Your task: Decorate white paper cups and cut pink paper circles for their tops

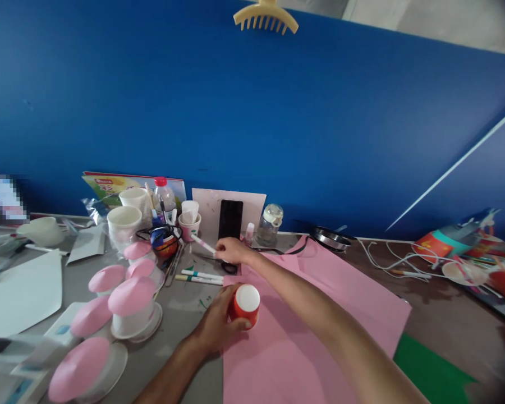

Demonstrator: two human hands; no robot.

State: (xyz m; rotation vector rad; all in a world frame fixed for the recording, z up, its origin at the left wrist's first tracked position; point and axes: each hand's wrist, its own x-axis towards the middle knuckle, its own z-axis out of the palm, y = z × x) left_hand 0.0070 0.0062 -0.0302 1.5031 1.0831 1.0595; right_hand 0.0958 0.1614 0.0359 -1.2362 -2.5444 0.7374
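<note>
Holds a red paper cup (pixel 249 303) in the left hand (pixel 214 318), low centre of the frame, over the left edge of a pink paper sheet (pixel 286 342). Wraps the fingers around the far side of the wall and sets the thumb across the near side. Shows a round white face toward the camera (base or mouth, cannot tell which). Looks very light and thin-walled, a little springy; would probably dent under a hard squeeze, and might slip slightly on the smooth outer skin. Best taken around the wall with a broad, gentle wrap, pressing hardest near an end, likely stiffer than the middle.

Pinches the right end of a white-and-pink marker (pixel 203 244) in the right hand (pixel 231 250), centre of the frame, just above the black scissors (pixel 228 267) and in front of the black phone (pixel 230 219). Hides the exact fingertip placement behind the knuckles. Seems rigid, light, smooth and hardly fragile, but apt to roll when put down; better gripped at mid-barrel for control. Near the left hand, toward the frame's centre, two capped-looking markers (pixel 200 276) side by side on the grey tabletop (pixel 180 314).
</note>
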